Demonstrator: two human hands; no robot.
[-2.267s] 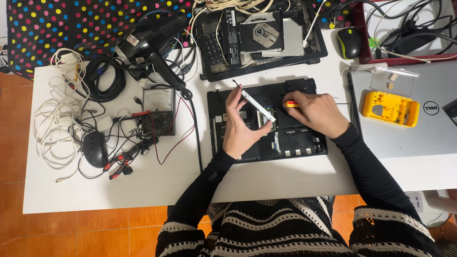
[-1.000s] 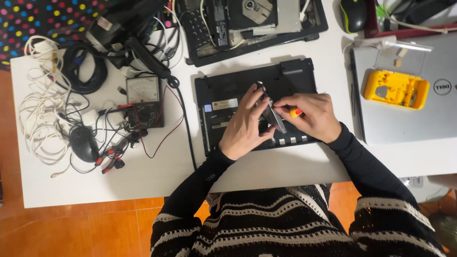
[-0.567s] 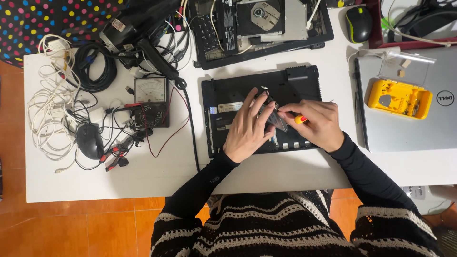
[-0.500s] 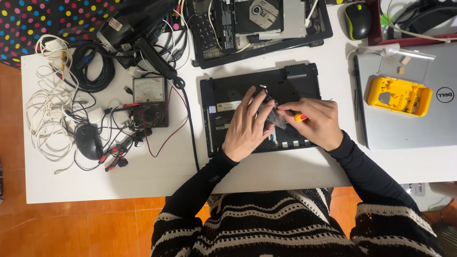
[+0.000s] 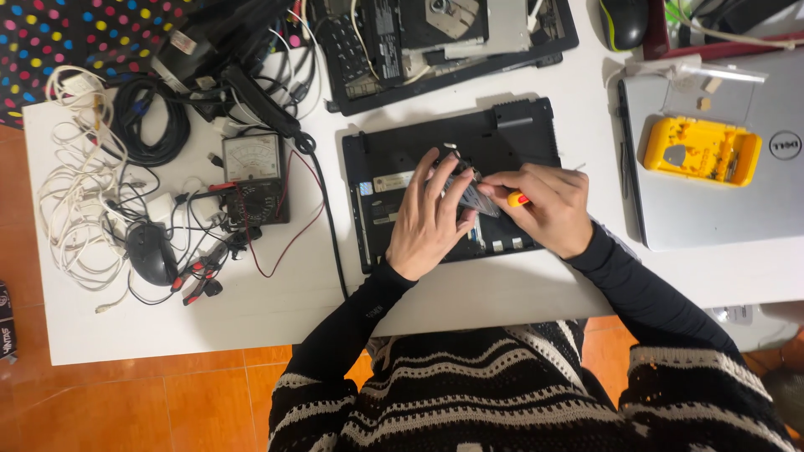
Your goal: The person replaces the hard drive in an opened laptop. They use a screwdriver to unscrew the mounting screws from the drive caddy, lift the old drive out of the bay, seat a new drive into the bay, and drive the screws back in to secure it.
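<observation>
Working at: I see both hands over the black laptop base (image 5: 502, 138), which lies bottom-up in the middle of the white table (image 5: 251, 318).
Left hand: my left hand (image 5: 431, 219) rests on the base with fingers spread, its fingertips pinning a flat silvery strip (image 5: 479, 199) against the casing; it presses rather than wraps it.
Right hand: my right hand (image 5: 548, 208) is clenched around a small screwdriver with a red and yellow handle (image 5: 517, 199), its tip hidden behind the fingers and aimed left at the strip.
Risk, slip: I judge the tip could skid off a screw head and gouge the strip or jab the left fingertips, since they lie just beside it.
Risk, loose part: if the strip tilts under uneven pressure, a small screw could drop into the open casing; I cannot see any screw from here.
Risk, clutter: the analogue multimeter (image 5: 251, 177) with its red leads and the tangle of white cables (image 5: 71, 192) lie to the left, well apart from the hands.
Far right: a yellow bit case (image 5: 699, 151) sits on a closed silver laptop (image 5: 720, 201), near enough for an elbow to nudge.
</observation>
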